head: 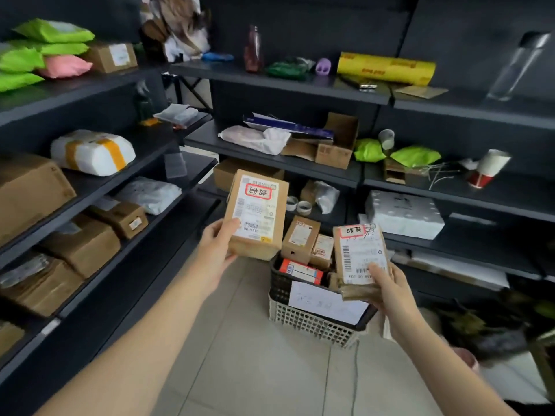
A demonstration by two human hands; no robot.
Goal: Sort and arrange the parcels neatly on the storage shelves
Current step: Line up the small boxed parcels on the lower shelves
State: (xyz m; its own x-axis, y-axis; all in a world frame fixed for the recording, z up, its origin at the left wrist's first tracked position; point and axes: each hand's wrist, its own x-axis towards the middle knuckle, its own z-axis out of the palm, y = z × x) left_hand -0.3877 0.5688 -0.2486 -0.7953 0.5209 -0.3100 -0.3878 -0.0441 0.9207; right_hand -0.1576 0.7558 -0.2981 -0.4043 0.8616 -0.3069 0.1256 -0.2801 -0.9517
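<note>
Left hand (pixel 216 246): curled round the lower left corner of a labelled box (pixel 255 216), thumb on its face; box held up before the shelves (pixel 285 84).
Right hand (pixel 390 285): pinches a flat parcel (pixel 359 255) by its lower end, over the basket (pixel 312 325).
Basket: on the floor, small boxes (pixel 300 238) standing inside.

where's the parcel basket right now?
Head view, lower centre-right: the basket sits on the tiled floor before the back shelves, just under the parcel held by the right hand.
</note>
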